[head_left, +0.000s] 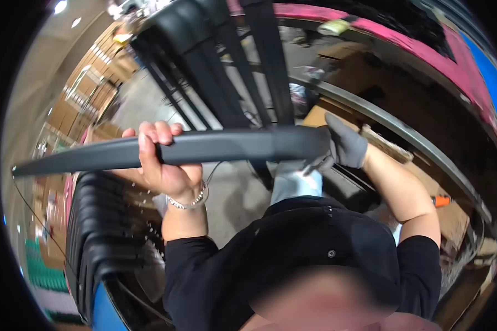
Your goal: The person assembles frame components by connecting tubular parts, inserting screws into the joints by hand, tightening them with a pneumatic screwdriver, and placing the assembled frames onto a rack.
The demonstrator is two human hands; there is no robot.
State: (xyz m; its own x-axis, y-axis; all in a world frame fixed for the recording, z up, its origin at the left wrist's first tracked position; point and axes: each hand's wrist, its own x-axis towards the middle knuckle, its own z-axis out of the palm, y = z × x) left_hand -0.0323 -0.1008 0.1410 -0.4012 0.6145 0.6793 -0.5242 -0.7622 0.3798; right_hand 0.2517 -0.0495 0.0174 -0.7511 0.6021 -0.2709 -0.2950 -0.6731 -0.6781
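A long, dark, slightly curved plastic trim piece point(226, 148) lies crosswise in front of my chest, tapering to a point at the far left. My bare left hand point(171, 171), with a bracelet at the wrist, is closed around its middle left part, fingers over the upper edge. At its broad right end is my right hand point(345, 144) in a grey glove, closed on that end; some of its fingers are hidden or blurred. Similar long black pieces point(204, 49) stand side by side just beyond it.
More black pieces point(102, 231) are stacked in a row at the lower left. A metal rail point(403, 118) runs along the right, below a pink-covered edge point(392, 41). An orange-ended tool point(440, 201) rests near my right elbow. Cardboard boxes point(66, 118) are piled at the far left.
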